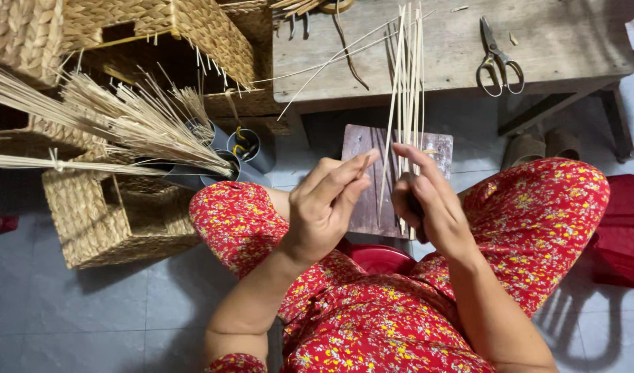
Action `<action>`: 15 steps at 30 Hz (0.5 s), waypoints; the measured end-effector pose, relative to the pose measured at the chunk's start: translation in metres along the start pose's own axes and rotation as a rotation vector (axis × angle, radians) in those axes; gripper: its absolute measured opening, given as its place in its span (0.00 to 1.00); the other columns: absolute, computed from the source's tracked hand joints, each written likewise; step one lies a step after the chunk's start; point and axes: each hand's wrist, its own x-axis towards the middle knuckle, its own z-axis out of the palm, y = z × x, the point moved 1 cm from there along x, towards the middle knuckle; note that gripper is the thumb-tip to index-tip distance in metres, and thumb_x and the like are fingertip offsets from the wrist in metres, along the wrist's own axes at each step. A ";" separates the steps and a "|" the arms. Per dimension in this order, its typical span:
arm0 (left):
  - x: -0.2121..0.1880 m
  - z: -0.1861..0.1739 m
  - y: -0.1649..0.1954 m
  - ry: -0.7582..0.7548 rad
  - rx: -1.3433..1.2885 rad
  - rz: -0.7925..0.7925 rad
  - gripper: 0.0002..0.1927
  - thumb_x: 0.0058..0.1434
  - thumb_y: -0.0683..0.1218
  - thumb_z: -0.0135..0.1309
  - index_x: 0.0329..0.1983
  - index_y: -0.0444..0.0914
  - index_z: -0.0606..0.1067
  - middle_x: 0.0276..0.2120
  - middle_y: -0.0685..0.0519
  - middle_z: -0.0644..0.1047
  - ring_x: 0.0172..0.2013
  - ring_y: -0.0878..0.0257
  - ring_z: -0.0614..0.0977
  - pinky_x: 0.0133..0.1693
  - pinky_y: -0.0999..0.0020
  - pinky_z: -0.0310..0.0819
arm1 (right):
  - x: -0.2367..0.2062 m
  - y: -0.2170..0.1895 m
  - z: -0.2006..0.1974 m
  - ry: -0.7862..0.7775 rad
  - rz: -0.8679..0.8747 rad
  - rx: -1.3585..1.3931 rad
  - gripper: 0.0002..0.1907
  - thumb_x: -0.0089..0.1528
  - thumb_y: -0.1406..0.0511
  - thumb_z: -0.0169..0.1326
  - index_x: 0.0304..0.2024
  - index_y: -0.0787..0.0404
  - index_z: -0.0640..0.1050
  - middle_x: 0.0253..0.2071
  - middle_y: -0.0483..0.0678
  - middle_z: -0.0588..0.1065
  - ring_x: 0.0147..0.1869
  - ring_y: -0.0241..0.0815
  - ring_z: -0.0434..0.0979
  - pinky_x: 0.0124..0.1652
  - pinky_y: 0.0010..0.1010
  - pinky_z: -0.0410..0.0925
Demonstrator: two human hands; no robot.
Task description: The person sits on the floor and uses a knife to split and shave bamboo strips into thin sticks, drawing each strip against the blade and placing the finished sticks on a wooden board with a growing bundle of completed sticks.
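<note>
My left hand (pixel 325 204) pinches the lower end of a thin pale cane strip between thumb and fingertips. My right hand (pixel 426 200) is closed around a dark handle, likely a small knife, with its fingers against the bundle of long cane strips (pixel 408 90). The strips stand upright from my hands and reach over the wooden bench (pixel 559 48). Both hands hover above a small dark wooden board (pixel 364 148) between my knees, which are covered in red flowered cloth.
Steel scissors (pixel 498 59) lie on the bench at the upper right. Woven baskets (pixel 109 214) and bundled straw (pixel 123 124) crowd the left, with dark tubes (pixel 251 148) holding tools. A red stool edge (pixel 379 257) shows below my hands. Grey tiled floor surrounds me.
</note>
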 end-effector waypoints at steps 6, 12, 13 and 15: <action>0.005 0.020 0.003 -0.100 -0.013 -0.095 0.25 0.65 0.33 0.61 0.64 0.42 0.74 0.37 0.52 0.77 0.38 0.62 0.83 0.42 0.68 0.80 | -0.030 -0.035 0.012 -0.043 -0.091 0.288 0.31 0.72 0.61 0.45 0.76 0.59 0.53 0.34 0.55 0.71 0.25 0.34 0.64 0.25 0.22 0.61; -0.001 0.026 -0.003 -0.148 -0.063 -0.056 0.28 0.66 0.32 0.61 0.66 0.43 0.71 0.39 0.52 0.77 0.39 0.61 0.84 0.40 0.70 0.80 | -0.030 -0.036 0.014 -0.056 -0.014 0.376 0.28 0.73 0.64 0.45 0.74 0.60 0.55 0.33 0.56 0.71 0.25 0.36 0.65 0.26 0.23 0.62; -0.002 0.027 -0.004 -0.156 -0.082 -0.053 0.28 0.66 0.32 0.60 0.66 0.43 0.70 0.40 0.51 0.78 0.40 0.61 0.84 0.41 0.70 0.81 | -0.031 -0.036 0.014 -0.058 -0.009 0.389 0.28 0.73 0.64 0.45 0.74 0.60 0.55 0.33 0.56 0.71 0.25 0.35 0.65 0.25 0.23 0.62; -0.004 0.027 -0.004 -0.167 -0.108 -0.045 0.28 0.66 0.31 0.59 0.67 0.42 0.69 0.41 0.51 0.78 0.42 0.59 0.85 0.42 0.70 0.82 | -0.032 -0.035 0.014 -0.055 -0.001 0.402 0.27 0.73 0.64 0.45 0.73 0.60 0.56 0.32 0.56 0.71 0.24 0.35 0.65 0.25 0.22 0.62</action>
